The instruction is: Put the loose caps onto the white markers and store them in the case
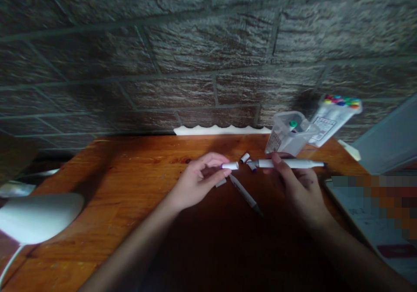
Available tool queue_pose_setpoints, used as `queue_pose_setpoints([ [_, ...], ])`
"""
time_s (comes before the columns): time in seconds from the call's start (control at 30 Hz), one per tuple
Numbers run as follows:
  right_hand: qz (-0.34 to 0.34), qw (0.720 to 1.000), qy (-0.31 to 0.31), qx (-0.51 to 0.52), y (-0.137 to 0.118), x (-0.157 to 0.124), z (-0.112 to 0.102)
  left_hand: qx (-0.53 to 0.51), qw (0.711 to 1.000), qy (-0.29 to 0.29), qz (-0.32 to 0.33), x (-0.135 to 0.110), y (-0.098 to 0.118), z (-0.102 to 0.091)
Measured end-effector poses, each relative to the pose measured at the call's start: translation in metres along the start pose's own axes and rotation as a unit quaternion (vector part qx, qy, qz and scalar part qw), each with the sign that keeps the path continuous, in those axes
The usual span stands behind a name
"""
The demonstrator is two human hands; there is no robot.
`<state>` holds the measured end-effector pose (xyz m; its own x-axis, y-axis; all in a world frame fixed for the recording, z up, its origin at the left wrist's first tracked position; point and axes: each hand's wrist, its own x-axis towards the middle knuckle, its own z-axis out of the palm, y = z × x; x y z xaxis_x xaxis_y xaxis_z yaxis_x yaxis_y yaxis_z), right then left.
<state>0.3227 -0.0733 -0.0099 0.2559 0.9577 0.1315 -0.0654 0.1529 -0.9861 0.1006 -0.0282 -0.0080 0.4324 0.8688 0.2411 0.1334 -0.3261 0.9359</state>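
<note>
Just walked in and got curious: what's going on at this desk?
A person is handling marker parts over a wooden desk. The right hand holds a white marker, and the left hand pinches a small white cap. Another marker and a loose cap lie between the hands, near a clear plastic box.

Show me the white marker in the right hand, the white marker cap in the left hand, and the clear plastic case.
White marker [295,164]: head view, on its barrel.
White marker cap [230,166]: head view, on its side.
Clear plastic case [283,142]: head view, on its front wall.
</note>
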Motion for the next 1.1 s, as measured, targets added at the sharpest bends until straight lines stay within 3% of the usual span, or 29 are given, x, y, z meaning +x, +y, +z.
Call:
queue_pose_setpoints([
  [0.23, -0.167, 0.980, -0.021, -0.104, -0.011, -0.007, 0.002, -0.054, 0.995, -0.078, -0.026, -0.001, 0.005, -0.001],
  [0.4, -0.231, 0.966, -0.015, -0.118, -0.013, -0.009, 0.002, -0.049, 0.995, -0.088, -0.012, -0.003, 0.003, 0.002],
  [0.73, -0.267, 0.935, -0.088, -0.215, -0.010, -0.017, -0.002, -0.019, 0.998, -0.062, -0.012, -0.005, 0.004, 0.006],
  [0.83, -0.319, 0.913, -0.080, -0.242, -0.006, -0.011, -0.005, -0.021, 0.997, -0.067, -0.020, -0.007, 0.007, 0.007],
  [0.9, -0.337, 0.899, -0.043, -0.278, -0.003, -0.002, -0.011, -0.028, 0.996, -0.077, -0.021, -0.008, 0.010, 0.008],
  [1.0, -0.301, 0.908, 0.020, -0.290, 0.000, 0.010, -0.018, -0.039, 0.996, -0.075, -0.029, -0.009, 0.015, 0.009],
  [1.1, -0.269, 0.928, 0.011, -0.257, 0.001, 0.011, -0.017, -0.033, 0.998, -0.054, -0.030, -0.007, 0.017, 0.008],
])
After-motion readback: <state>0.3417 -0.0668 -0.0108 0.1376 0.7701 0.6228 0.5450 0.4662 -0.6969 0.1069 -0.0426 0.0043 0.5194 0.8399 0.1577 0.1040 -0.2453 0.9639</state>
